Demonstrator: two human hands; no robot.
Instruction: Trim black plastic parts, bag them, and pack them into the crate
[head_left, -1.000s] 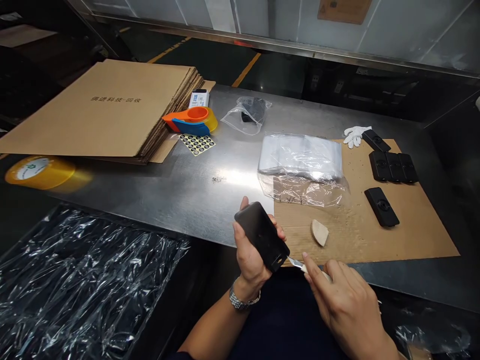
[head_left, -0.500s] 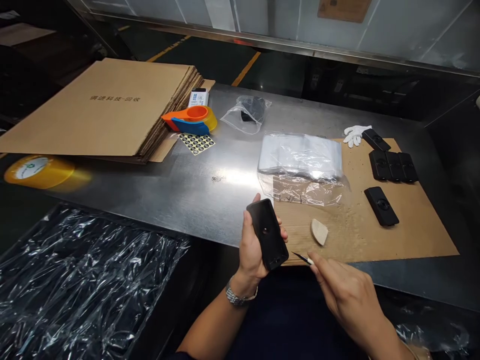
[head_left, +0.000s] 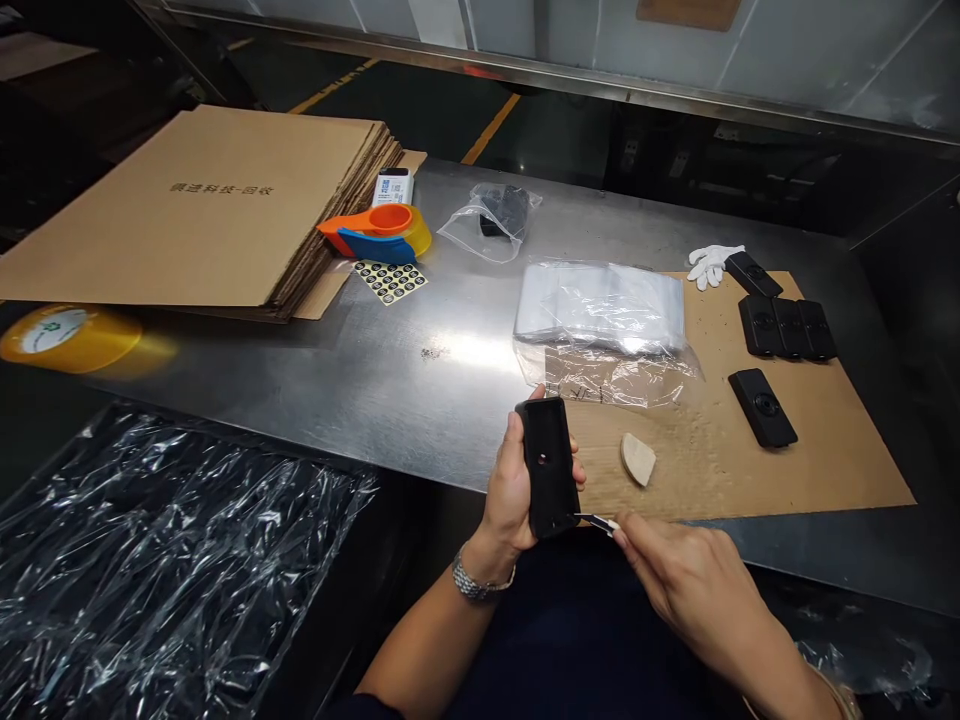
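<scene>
My left hand (head_left: 510, 495) is wrapped round a black plastic housing (head_left: 549, 440), a long hollow shell with a small hole near its middle. Its open side faces up toward me. In my right hand (head_left: 675, 560), pinched between thumb and fingers, is a slim craft knife (head_left: 600, 523) with a light handle. The tip meets the lower right edge of the housing; whether it touches is too small to tell. A pale wedge-shaped block (head_left: 638, 460) lies on the cardboard sheet (head_left: 825, 450) just beyond my right hand.
Several finished-looking black housings (head_left: 763, 408) and a white glove (head_left: 714, 266) lie at the right. Clear plastic bags (head_left: 600, 305) sit mid-table. Leftward are a tape dispenser (head_left: 375, 232), a sticker sheet (head_left: 390, 282), flattened cartons (head_left: 217, 210), a tape roll (head_left: 71, 335) and a bagged black part (head_left: 504, 212).
My left hand has shifted slightly right and turned the black housing more upright. The craft knife's tip, apart from the housing before, is now at its lower right edge.
</scene>
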